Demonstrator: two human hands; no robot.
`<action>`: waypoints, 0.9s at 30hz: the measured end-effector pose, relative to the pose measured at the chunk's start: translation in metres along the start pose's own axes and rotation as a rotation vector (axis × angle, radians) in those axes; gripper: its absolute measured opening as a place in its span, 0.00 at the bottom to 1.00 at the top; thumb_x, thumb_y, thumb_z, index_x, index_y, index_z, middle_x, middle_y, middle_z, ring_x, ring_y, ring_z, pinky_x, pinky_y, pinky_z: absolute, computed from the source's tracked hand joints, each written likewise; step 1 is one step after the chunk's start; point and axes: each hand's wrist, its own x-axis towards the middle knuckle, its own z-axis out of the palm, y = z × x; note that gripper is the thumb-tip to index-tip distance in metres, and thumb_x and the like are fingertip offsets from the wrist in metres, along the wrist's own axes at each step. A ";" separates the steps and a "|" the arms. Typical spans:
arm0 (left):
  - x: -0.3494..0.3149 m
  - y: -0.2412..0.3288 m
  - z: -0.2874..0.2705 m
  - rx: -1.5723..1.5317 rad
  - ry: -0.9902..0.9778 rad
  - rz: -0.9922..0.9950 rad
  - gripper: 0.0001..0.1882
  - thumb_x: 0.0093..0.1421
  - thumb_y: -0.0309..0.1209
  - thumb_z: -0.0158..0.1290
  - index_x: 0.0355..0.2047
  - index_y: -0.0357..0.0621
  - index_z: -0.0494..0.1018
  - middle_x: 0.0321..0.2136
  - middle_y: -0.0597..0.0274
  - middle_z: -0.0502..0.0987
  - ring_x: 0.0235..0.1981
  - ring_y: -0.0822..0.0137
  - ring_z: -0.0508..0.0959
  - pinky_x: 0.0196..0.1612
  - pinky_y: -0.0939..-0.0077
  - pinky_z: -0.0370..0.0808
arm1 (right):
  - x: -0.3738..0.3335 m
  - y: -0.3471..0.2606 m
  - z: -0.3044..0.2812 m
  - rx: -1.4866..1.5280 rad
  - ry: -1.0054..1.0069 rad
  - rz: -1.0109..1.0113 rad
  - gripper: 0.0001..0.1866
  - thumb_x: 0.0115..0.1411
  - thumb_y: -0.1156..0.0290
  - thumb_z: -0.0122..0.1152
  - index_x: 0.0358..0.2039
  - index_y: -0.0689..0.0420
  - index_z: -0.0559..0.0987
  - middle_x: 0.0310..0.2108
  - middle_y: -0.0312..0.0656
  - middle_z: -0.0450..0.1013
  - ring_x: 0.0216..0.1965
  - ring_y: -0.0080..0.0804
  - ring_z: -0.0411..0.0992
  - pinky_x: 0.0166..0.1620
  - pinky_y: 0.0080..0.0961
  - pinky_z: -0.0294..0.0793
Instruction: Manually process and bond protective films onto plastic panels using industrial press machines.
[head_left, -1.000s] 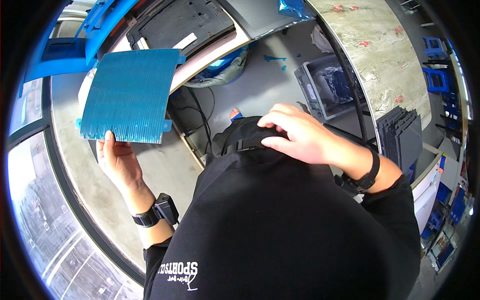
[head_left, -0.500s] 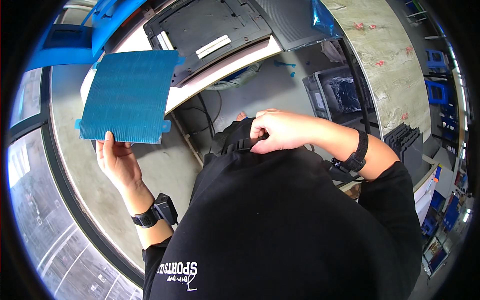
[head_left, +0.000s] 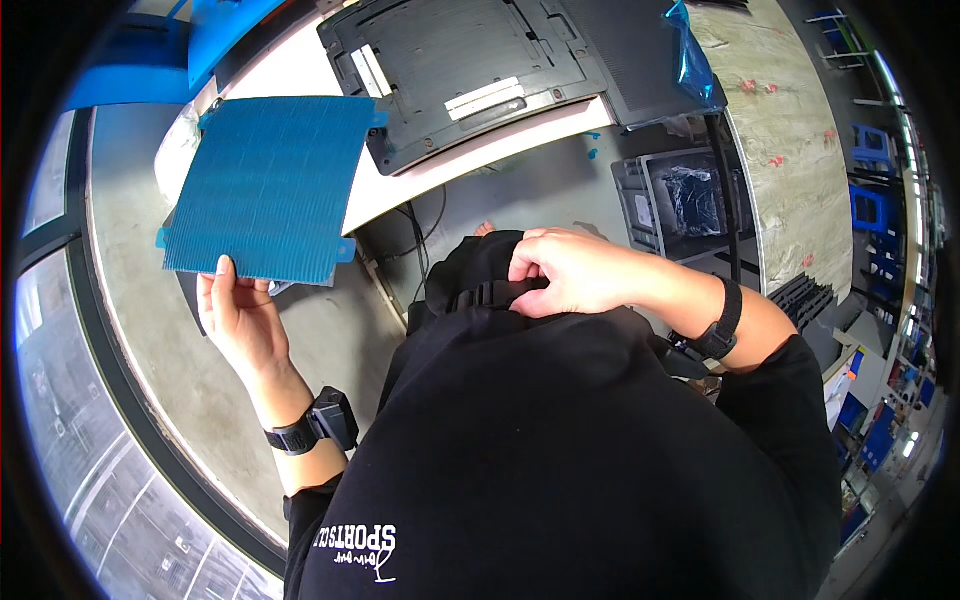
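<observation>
My left grip (head_left: 240, 315) pinching the blue ribbed sheet (head_left: 265, 190) by its near edge, right grip (head_left: 570, 270) curled closed on a black strap (head_left: 490, 293) at my chest

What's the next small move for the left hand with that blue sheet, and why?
Probably carry the blue ribbed sheet right, toward the dark panel on the white bench. The left hand grips only its lower edge, held off the bench, while the right hand is busy at the black strap.

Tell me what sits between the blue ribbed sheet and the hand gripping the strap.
In the head view, between the blue ribbed sheet in the left hand and the right hand lie the white table edge and black cables hanging below it.
</observation>
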 end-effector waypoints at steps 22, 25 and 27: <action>0.030 -0.056 0.114 -0.157 -0.104 -0.210 0.09 0.60 0.23 0.47 0.41 0.39 0.68 0.34 0.60 0.76 0.28 0.73 0.77 0.33 0.80 0.77 | 0.024 0.066 -0.211 0.369 0.470 -0.249 0.24 0.57 0.64 0.62 0.50 0.58 0.66 0.40 0.42 0.69 0.38 0.23 0.67 0.42 0.23 0.69; 0.024 -0.066 0.159 -0.176 -0.052 -0.370 0.08 0.61 0.23 0.47 0.41 0.39 0.69 0.31 0.62 0.76 0.25 0.75 0.75 0.31 0.82 0.75 | 0.045 0.073 -0.213 0.457 0.390 -0.188 0.33 0.58 0.61 0.62 0.57 0.62 0.59 0.42 0.48 0.68 0.40 0.26 0.67 0.45 0.26 0.69; 0.024 -0.074 0.170 -0.189 -0.092 -0.401 0.09 0.62 0.23 0.46 0.43 0.39 0.68 0.32 0.60 0.76 0.26 0.74 0.76 0.31 0.82 0.75 | 0.058 0.080 -0.211 0.386 0.426 -0.180 0.31 0.60 0.64 0.59 0.57 0.66 0.58 0.40 0.47 0.69 0.36 0.25 0.70 0.40 0.23 0.72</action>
